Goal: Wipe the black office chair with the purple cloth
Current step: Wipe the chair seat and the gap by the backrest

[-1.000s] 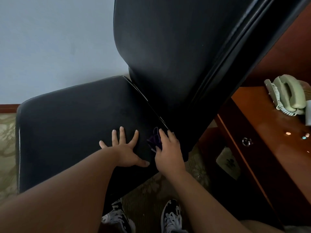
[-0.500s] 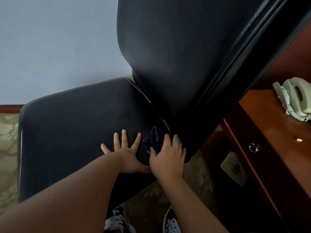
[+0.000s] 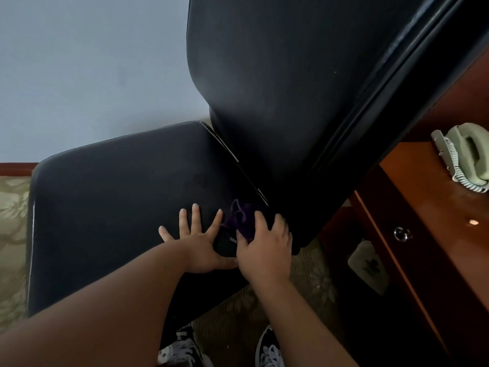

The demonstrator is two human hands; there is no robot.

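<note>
Head view, 1 camera.

- Chair [image 3: 119,207]: black, seen from above. Its seat [image 3: 105,247] runs out toward frame left, front edge at far left. Its backrest [image 3: 277,88] rises toward upper right, long axis on that diagonal. The crease between the 2 parts slants from upper left down to lower right.
- Cloth [image 3: 239,215]: purple, bunched into a wad on the seat's rear near corner, just beside the crease. The wad shows no clear long axis; part of it is hidden under the fingers.
- Right hand [image 3: 264,250]: on the cloth, fingers bent over the wad, thumb at its near side, holding it against the seat.
- Left hand [image 3: 197,242]: palm flat on the seat, all 5 fingers spread wide, holding nothing. Its thumb touches the right hand.
- Desk [image 3: 436,234]: brown wood, at right, behind the backrest, with 1 round knob [image 3: 401,233].
- Phone [image 3: 468,154]: pale green, coiled cord, on the desk.
- Below: patterned carpet [image 3: 13,207], 2 shoes [image 3: 182,350].
- Upper left: plain wall [image 3: 92,62].
</note>
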